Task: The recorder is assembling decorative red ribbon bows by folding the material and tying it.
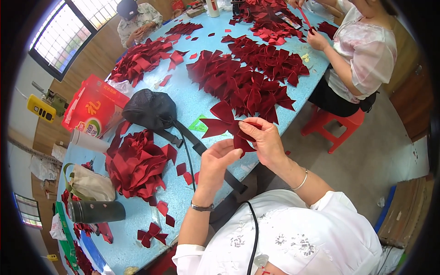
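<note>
A dark red velvet ribbon bow [223,120] is held over the table's near edge, in front of my chest. Its loops and tails fan out to the left and downward. My right hand [266,141] is closed on its middle and right side, thumb on top. My left hand [215,164] is curled with the thumb against the bow's lower edge; its fingertips are partly hidden. Just beyond lies a large heap of similar bows [243,82]. To the left is a pile of cut red ribbon pieces [137,165]. A single bow [152,235] lies near the front edge.
On the blue table [137,215] stand a black bag [151,110] with straps, a red gift bag [94,107], a white cup [89,141], a beige pouch [93,183] and a dark green flask [97,211]. One co-worker [357,55] sits at the right, another [137,23] far left.
</note>
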